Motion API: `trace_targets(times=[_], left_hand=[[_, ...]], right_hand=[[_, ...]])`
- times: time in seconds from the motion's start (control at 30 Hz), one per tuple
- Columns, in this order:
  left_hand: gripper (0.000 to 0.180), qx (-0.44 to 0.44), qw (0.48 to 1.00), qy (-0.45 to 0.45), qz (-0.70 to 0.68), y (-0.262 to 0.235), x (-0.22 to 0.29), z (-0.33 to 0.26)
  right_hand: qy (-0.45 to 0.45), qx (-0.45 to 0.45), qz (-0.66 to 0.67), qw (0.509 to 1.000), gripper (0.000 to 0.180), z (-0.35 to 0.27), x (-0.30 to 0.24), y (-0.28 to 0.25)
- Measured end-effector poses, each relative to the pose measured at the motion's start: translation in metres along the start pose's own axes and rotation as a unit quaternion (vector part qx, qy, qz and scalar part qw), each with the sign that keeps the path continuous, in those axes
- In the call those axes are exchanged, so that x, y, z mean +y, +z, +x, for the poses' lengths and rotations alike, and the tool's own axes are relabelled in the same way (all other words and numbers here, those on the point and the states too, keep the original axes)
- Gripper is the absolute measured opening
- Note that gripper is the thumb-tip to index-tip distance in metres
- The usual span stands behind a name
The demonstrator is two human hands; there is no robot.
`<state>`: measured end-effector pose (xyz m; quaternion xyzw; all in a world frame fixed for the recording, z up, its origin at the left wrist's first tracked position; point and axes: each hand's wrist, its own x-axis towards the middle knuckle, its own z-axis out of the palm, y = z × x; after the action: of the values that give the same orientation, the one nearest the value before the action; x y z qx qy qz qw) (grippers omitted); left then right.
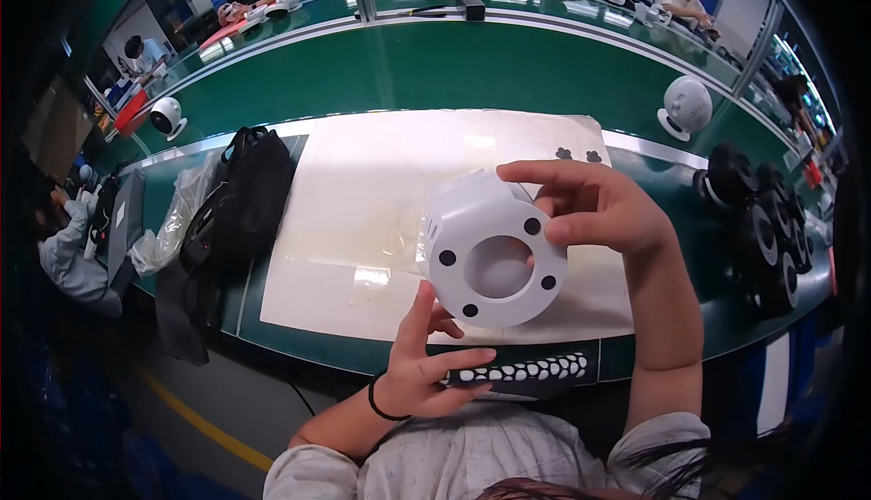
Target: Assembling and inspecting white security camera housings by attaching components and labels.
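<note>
Dark hair (717, 453) hangs close by at the bottom right, over the sleeve of a pale shirt (481, 450). A bit farther off is a white round shell (490, 228). It is up above the white mat (349, 228) on the green desk (706, 264), tipped so its flat ring shows. The ring has four black dots and a big round hole, and inside the hole you can see something smooth and pale. The right hand (617, 205) holds the shell, with its fingers on the top and the right side. The left hand (422, 377) has its fingers spread wide, and one fingertip is at the shell's lower left edge.

On the left lies a soft black bag (249, 187), and I cannot tell what is in it. Beside it is a crumpled see-through bag (172, 223); what it holds is too hard to see. A heap of black round parts (771, 228) sits on the right. Farther back are a white ball on a foot (688, 105) and a small dark box (471, 7).
</note>
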<state>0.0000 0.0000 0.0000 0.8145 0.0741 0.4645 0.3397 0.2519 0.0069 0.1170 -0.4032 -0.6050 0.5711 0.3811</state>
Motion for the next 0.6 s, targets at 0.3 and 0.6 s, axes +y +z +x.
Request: trace_targets(times=[0.3,0.6], left_hand=[[0.033,0.005,1.0,-0.001,0.006,-0.001,0.004,-0.002],[0.032,0.001,1.0,0.001,-0.02,-0.002,0.001,0.0]], right_hand=[[-0.056,-0.043,0.02,0.997,0.059,0.002,0.005,-0.001],[-0.069,-0.032,0.003,0.997,0.058,0.006,0.013,-0.006]])
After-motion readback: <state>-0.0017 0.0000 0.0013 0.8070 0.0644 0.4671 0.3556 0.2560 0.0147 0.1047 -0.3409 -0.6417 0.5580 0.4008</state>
